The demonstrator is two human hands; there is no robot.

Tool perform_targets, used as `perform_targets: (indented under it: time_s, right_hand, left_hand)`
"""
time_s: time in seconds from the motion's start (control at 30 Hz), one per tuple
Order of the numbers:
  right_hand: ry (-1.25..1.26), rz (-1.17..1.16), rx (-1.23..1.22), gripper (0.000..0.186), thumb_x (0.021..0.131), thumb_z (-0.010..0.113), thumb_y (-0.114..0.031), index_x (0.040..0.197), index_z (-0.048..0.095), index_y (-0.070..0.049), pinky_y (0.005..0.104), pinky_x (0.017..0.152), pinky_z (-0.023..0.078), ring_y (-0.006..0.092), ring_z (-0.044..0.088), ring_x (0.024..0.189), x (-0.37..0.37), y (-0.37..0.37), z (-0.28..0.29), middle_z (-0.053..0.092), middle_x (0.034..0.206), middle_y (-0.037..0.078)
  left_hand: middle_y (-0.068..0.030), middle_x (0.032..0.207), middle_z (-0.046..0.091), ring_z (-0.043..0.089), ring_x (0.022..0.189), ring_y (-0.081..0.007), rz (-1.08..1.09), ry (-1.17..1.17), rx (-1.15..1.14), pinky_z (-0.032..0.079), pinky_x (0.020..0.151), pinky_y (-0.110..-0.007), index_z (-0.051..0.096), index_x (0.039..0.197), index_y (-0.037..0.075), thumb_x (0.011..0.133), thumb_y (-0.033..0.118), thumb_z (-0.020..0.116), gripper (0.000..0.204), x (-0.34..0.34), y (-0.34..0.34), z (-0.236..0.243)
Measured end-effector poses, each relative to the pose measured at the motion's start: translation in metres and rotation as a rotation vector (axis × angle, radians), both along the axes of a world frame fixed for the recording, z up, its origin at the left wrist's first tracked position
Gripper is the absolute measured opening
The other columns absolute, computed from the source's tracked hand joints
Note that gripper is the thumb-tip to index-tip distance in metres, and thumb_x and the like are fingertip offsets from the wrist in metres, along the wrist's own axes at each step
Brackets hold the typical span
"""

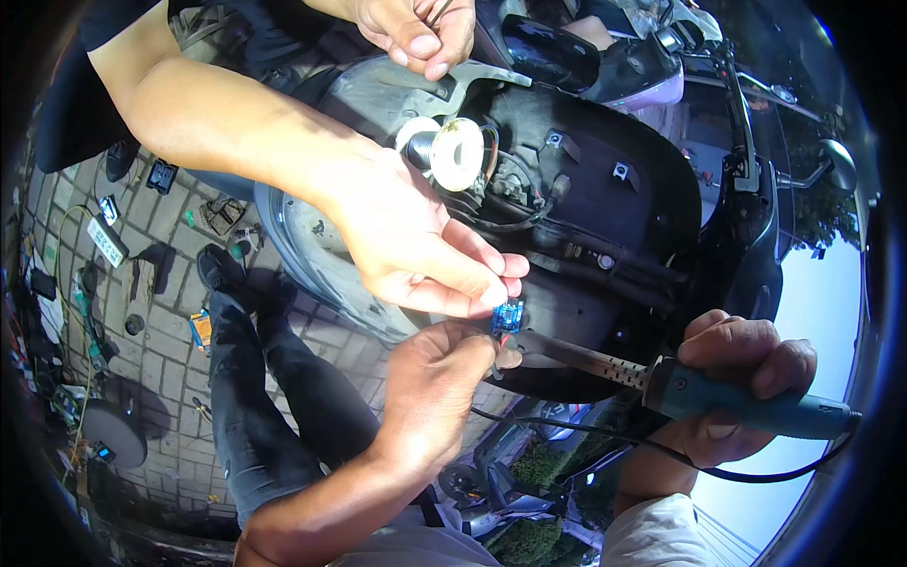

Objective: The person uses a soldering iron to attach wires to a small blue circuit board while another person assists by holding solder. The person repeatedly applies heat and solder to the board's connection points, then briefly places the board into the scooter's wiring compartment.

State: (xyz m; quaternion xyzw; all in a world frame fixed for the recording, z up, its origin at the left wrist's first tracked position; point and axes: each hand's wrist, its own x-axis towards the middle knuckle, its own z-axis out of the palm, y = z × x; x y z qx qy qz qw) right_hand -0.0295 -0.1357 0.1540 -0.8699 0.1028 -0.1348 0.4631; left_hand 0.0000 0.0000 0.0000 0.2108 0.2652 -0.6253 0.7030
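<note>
My right hand [742, 373] grips the teal handle of a soldering iron [661, 378]. Its metal shaft points left, with the tip at a small blue circuit board [506, 317]. Another person's hand [416, 250], reaching in from the upper left, pinches that board from above. My left hand [435, 397] is directly below the board, its fingertips pinched on what looks like a thin reddish wire end touching it. A spool of solder wire [455, 151] rests on the black scooter body [605, 217] behind. The other person's second hand [420, 33] hovers at the top edge.
The iron's black cord [605, 439] trails under my hands. The other person's dark-trousered legs [255, 397] stand on brick paving [170, 350] strewn with tools and small parts at the left. A round grey disc [109, 430] lies lower left. The scooter's handlebar mirror [837, 166] is at the right.
</note>
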Motion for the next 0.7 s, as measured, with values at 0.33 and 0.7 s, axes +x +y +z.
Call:
perform_targets:
  time_s: [0.33,0.7]
  right_hand:
    - [-0.023,-0.048,0.005,0.038,0.063,0.081,0.003,0.086,0.052,-0.007,0.0255,0.056,0.053,0.0251,0.066,0.070,0.002,0.003,-0.001,0.063,0.094,0.029]
    - [-0.125,-0.099,-0.079,0.037,0.078,0.074,-0.017,0.095,0.042,-0.011,0.0256,0.057,0.046,0.0228,0.062,0.061,-0.003,-0.005,0.006,0.062,0.088,0.022]
  left_hand:
    - [-0.0063,0.091,0.061,0.058,0.080,-0.0106,0.043,0.041,-0.035,0.048,0.077,-0.026,0.059,0.096,-0.006,0.087,0.002,0.051,0.015,-0.007,-0.001,-0.003]
    - [-0.0039,0.085,0.061,0.058,0.076,-0.0093,0.038,0.092,-0.020,0.045,0.070,-0.023,0.061,0.092,-0.005,0.086,0.001,0.052,0.012,-0.006,-0.001,-0.003]
